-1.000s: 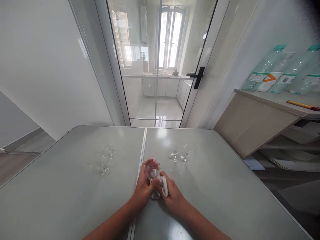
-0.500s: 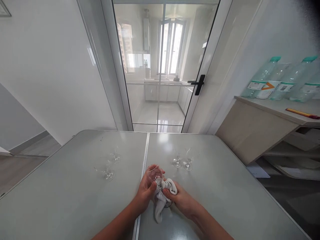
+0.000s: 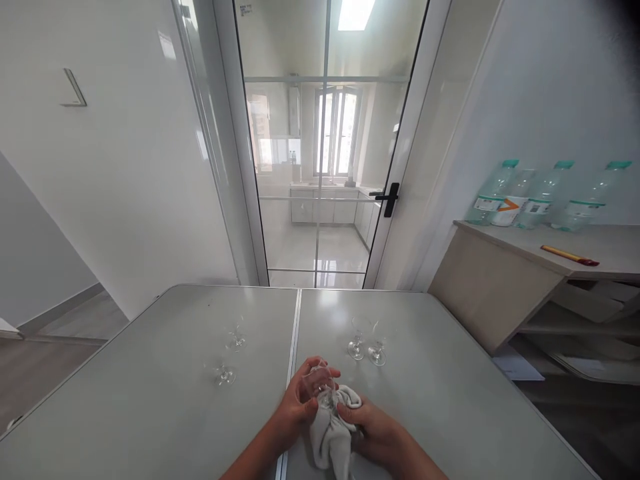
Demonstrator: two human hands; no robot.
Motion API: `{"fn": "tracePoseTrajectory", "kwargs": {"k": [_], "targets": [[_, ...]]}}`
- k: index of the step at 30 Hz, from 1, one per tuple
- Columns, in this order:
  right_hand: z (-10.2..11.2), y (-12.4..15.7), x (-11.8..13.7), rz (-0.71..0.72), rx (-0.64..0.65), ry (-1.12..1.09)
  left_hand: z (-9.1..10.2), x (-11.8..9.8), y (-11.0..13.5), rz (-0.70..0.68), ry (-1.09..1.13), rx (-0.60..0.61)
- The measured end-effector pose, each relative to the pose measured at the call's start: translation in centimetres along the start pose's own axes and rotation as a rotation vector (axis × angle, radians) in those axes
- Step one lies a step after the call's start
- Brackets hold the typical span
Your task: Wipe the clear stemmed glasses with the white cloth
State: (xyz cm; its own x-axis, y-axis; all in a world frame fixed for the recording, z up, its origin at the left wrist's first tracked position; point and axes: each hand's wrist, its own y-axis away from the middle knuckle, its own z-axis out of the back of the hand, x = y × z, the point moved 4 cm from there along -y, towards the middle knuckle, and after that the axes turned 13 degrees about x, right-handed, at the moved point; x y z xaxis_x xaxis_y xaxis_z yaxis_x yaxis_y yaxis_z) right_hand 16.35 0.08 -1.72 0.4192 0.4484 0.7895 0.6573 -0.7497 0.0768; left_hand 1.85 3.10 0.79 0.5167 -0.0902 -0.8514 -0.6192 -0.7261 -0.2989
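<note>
I am looking down at a small stemmed glass (image 3: 318, 385) being held over the near edge of the table (image 3: 450, 400), right at the seam between its two panels. It is clear, thin-walled and rounded in the bowl, tilted with its mouth facing away from me. My left hand (image 3: 295, 410) is wrapping it from the left, fingers curled tightly round the bowl. My right hand (image 3: 374, 432) is closing on a white cloth (image 3: 331, 437) and pressing a bunched corner against the lower part of the glass, just under the bowl; the rest of the cloth is hanging down in soft folds onto the tabletop.

Four more stemmed glasses are standing upright on the table. Two are sitting to the left of the seam, one farther back (image 3: 237, 339) and one nearer (image 3: 225, 375), well apart from each other. Two more are standing to the right, one (image 3: 357, 343) just beside the other (image 3: 377, 351). All look transparent, and I cannot tell whether anything is in them.

The table is smooth, pale grey and slightly glossy, reflecting light from the glass door (image 3: 320, 167) with its black handle (image 3: 387, 198). On a light wooden shelf (image 3: 500, 253) at the right, clear plastic bottles (image 3: 493, 200) with teal caps are standing in a row; their contents are not readable from here.
</note>
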Motion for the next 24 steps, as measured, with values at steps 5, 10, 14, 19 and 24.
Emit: {"fn": "tracePoseTrajectory", "kwargs": {"k": [5,10,14,19,24], "targets": [[1.0,0.1,0.3,0.037,-0.032,0.100,0.7,0.9,-0.5,-0.046,-0.018,0.015],[1.0,0.1,2.0,0.118,-0.221,0.641,1.5,0.9,-0.8,-0.040,-0.159,-0.128],[-0.5,0.6,3.1,0.214,-0.347,0.970,0.3,-1.2,-0.7,0.016,-0.311,-0.246],[-1.7,1.6,1.9,0.072,-0.324,0.390,-1.1,-2.6,-0.6,0.068,-0.133,-0.101],[-4.0,1.7,0.8,-0.008,0.034,-0.049,-0.9,-2.0,-0.2,0.050,0.043,0.092]]}}
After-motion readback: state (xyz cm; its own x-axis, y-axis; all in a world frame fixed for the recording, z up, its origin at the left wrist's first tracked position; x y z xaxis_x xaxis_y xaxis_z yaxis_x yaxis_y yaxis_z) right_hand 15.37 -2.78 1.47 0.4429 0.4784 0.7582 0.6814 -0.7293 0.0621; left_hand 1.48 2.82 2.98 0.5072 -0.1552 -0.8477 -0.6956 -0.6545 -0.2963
